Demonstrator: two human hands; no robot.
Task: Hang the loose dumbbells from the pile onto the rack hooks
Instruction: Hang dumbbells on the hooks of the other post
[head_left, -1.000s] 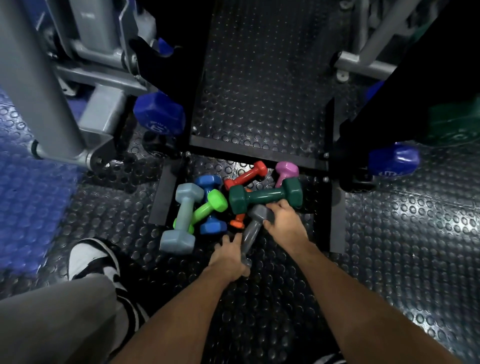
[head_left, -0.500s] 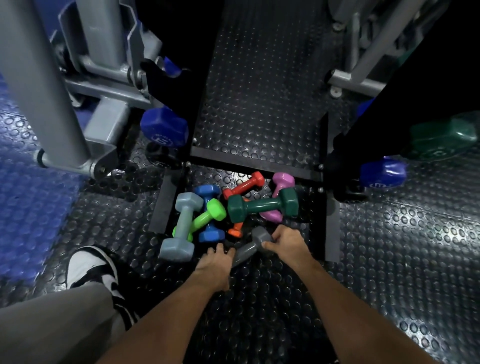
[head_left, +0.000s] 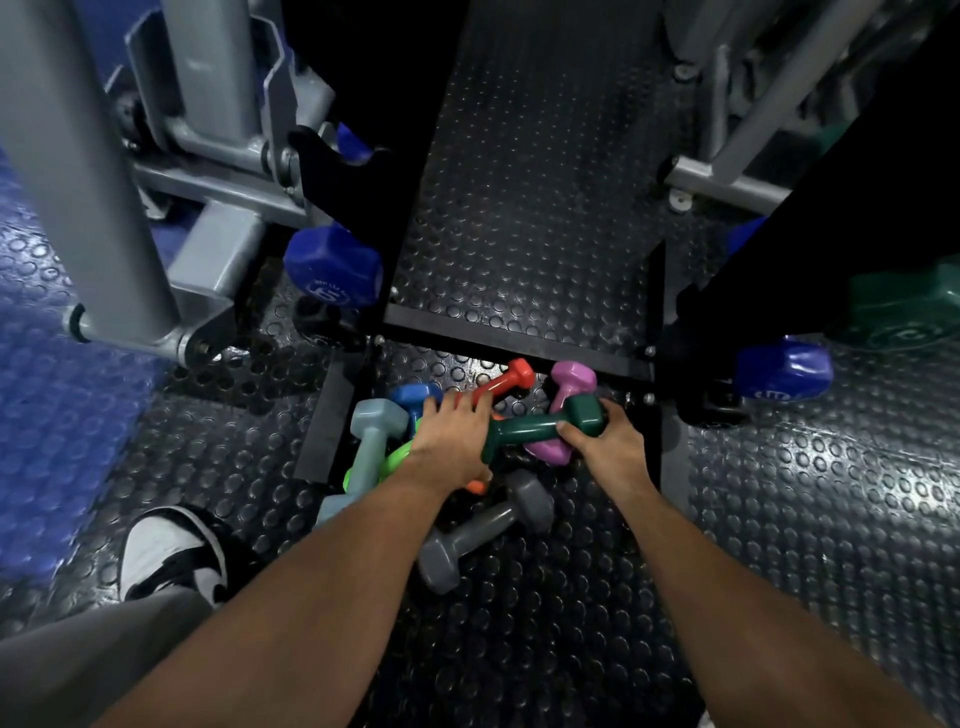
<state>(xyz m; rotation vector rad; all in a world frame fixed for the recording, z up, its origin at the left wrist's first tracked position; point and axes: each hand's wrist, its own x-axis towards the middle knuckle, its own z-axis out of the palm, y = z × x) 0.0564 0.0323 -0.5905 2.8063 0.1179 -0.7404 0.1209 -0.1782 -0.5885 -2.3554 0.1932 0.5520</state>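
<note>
Hands both down in dumbbell pile on studded floor, just in front of black rack base. Right hand curled round one end of dark green dumbbell, fingers wrapped at handle/head join; that weight lies across pink dumbbell. Left hand palm-down, fingers spread fairly flat over green one's other end, tips touching red dumbbell; grip underneath can't tell. Grey dumbbell lies apart, nearer the person, w/ no hand on it.
</note>
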